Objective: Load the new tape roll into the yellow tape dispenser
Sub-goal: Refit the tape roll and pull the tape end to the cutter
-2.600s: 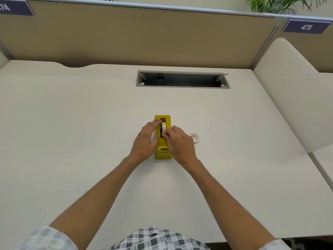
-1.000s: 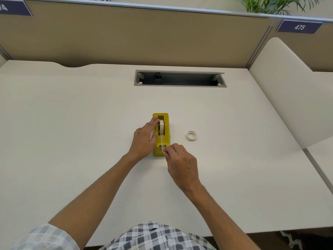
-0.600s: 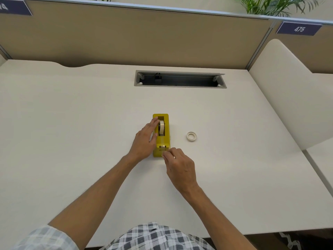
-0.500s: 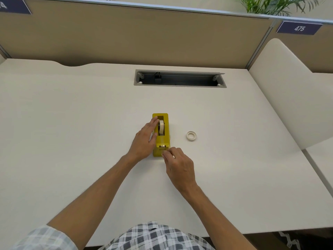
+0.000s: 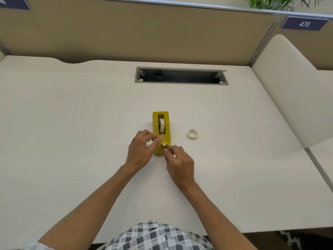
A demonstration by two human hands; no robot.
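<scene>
On our desk (image 5: 72,123), the dispenser (image 5: 161,141) holds the roll (image 5: 161,125); our right hand (image 5: 180,165) pinches tape at its cutter, our left hand (image 5: 140,152) touches its side with curled fingers, and a spare ring (image 5: 192,133) lies nearby.

The dark blue sign (image 5: 305,24) on the partition reads "475".

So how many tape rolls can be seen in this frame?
2. One tape roll sits upright in the yellow dispenser. A second, thinner ring lies flat on the desk to the dispenser's right, untouched. None seems hidden.
</scene>
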